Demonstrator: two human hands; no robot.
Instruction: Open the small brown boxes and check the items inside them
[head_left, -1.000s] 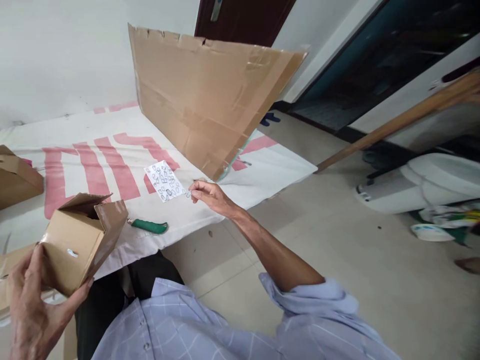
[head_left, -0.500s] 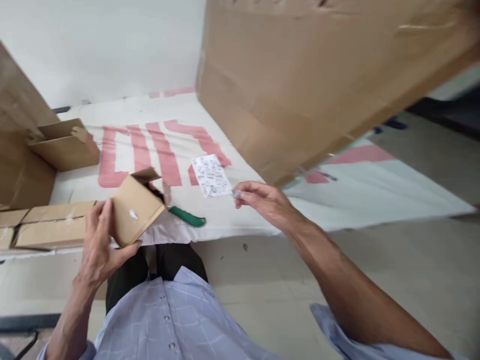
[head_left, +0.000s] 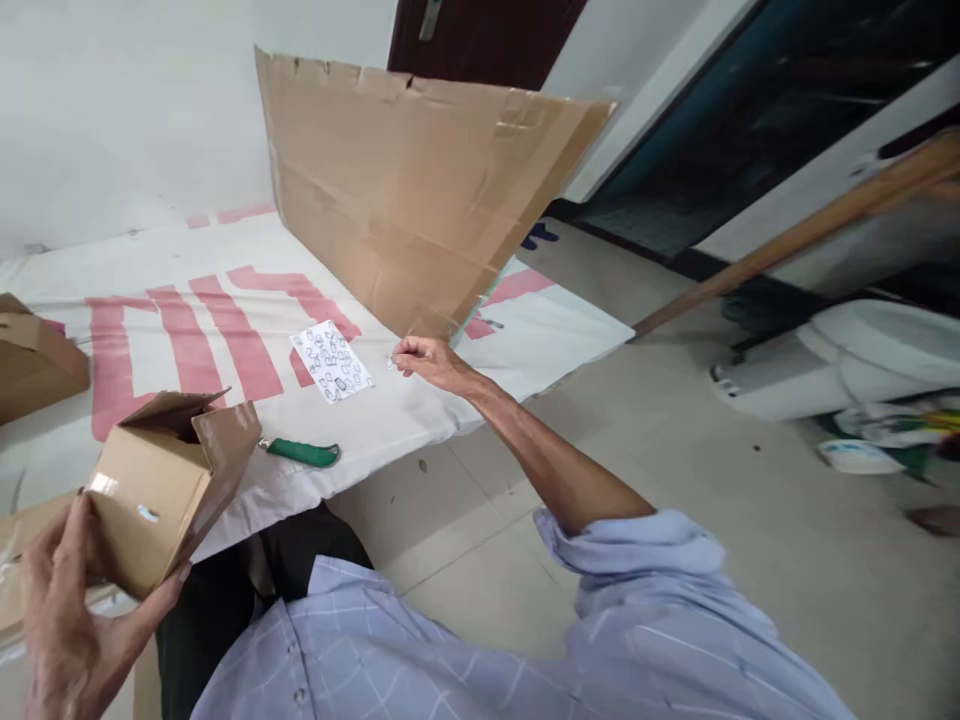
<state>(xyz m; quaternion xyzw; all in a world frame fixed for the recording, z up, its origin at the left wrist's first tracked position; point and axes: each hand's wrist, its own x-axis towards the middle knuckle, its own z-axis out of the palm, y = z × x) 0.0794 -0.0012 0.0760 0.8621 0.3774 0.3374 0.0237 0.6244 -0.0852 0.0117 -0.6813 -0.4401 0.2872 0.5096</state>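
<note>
My left hand (head_left: 82, 610) grips a small brown cardboard box (head_left: 154, 505), tilted at the table's front edge with its flaps partly raised. A small whitish mark shows on the box's near face. Over the table my right hand (head_left: 429, 362) is closed in a pinch on a small pale piece, too small to make out fully; it looks like a sticker. Just left of that hand lies a white sheet (head_left: 331, 360) printed with many small dark marks. A green-handled knife (head_left: 304, 452) rests on the cloth between the box and the sheet.
A large cardboard panel (head_left: 405, 190) stands upright behind my right hand. White cloth with red lettering (head_left: 240, 340) covers the table. Another open box (head_left: 37, 365) sits at the far left. On the floor to the right are a white bin (head_left: 862, 360) and a wooden pole (head_left: 780, 245).
The view has swung to the right, bringing the door, pole and bin into sight. My left hand still holds the box, and my right hand keeps its pinch beside the sheet.
</note>
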